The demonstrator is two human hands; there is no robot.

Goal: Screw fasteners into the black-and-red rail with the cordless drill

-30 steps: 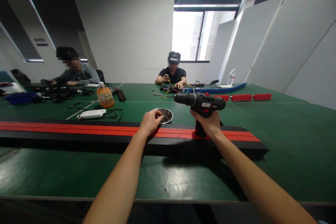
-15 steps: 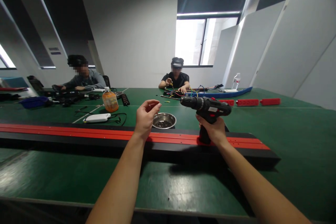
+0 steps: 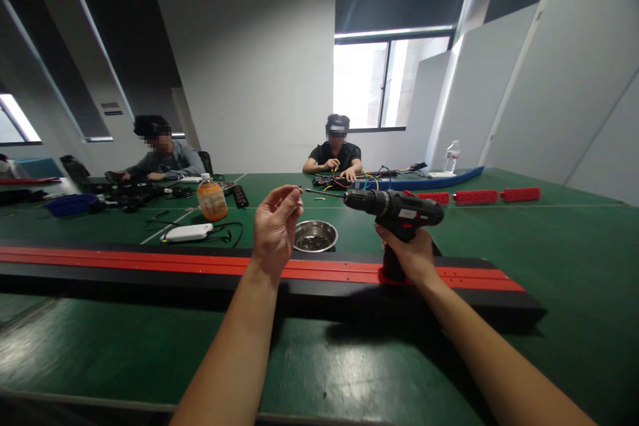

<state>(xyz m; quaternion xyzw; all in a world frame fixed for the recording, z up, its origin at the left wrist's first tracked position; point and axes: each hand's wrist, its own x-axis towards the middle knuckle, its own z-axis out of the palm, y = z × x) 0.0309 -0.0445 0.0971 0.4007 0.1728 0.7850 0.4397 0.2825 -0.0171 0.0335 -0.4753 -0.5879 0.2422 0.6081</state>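
Observation:
My right hand is wrapped around the handle of a black cordless drill, which points left above the long rail. A thin driver bit sticks out of its chuck. At the bit's tip, my left hand is closed in a pinch on a tiny dark piece, which looks like a screw. Whether it touches the bit I cannot tell. Below and between the hands stands a metal bowl of small dark screws. In front of me lies the black rail with a red top strip.
An orange drink bottle and a white power bank with a cable stand left. Two people sit across the green table, one handling coloured wires. Red blocks and a blue curved strip lie at the right.
My left hand has moved up so its pinched fingertips are level with the driver bit's tip. The drill stays nearly where it was. The view has shifted slightly.

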